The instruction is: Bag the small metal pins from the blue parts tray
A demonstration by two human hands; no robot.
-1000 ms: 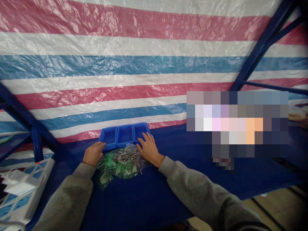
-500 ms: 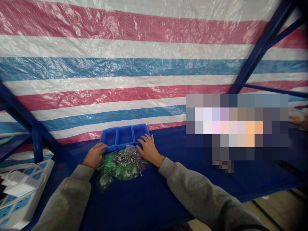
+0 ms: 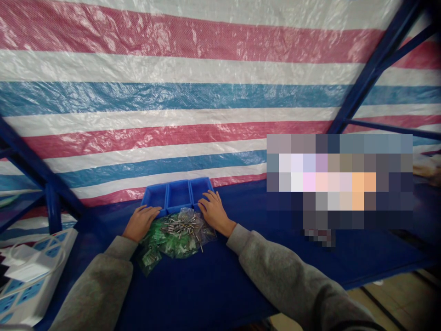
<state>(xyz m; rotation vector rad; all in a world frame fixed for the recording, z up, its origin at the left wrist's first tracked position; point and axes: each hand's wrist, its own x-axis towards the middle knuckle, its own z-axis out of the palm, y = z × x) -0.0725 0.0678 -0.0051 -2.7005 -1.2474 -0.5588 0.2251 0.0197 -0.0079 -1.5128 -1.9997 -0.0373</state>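
Note:
On the dark blue table lies a pile of small clear plastic bags (image 3: 172,236) with green parts inside, and several thin metal pins (image 3: 181,225) rest on top. Just behind the pile stands a blue tray with three compartments (image 3: 178,193). My left hand (image 3: 140,222) lies flat at the pile's left edge, fingers stretched toward the tray. At the pile's right edge my right hand (image 3: 214,211) rests with fingers spread, its fingertips touching the tray's right compartment. Both arms wear grey sleeves. Neither hand holds anything.
A striped red, white and blue tarp (image 3: 193,96) hangs close behind the tray. Blue metal frame bars (image 3: 374,64) slant at the right and left. A white power strip with cables (image 3: 27,271) lies at the lower left. A pixelated patch covers the area right of the hands.
My left hand has slid a little to the right, onto the left edge of the bag pile. The right hand has barely moved.

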